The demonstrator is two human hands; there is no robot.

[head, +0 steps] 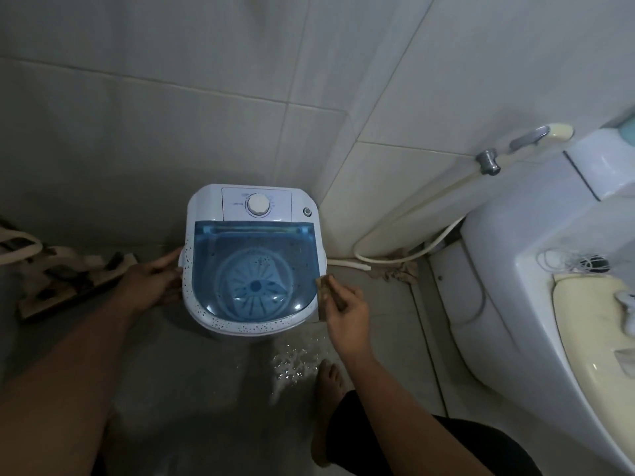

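I am scrubbing the mini washing machine (206,214), which stands between my two hands, its blue see-through lid (254,269) down. To do this well I judge that I should work the scouring sponge (328,291) in short, firm strokes along the white rim (240,323), following the curve from my right hand round toward my left, since dark specks dot that rim all along the front and up the left side. The machine looks light, so steadying it from the opposite side matters, or the pressure could slide it on the wet floor (292,359) just below my right hand.

My left hand (154,286) grips the machine's left side, thumb up near the rim and the fingers curled round the edge below. My right hand (347,310) pinches the brown sponge between thumb and bent fingers; the sponge's far corner touches the right edge of the lid.

Beyond both hands, at the machine's back, sits the white timer dial (258,204). Off to the right of my right hand a hose (412,214) hangs along the wall beside the toilet (515,269).
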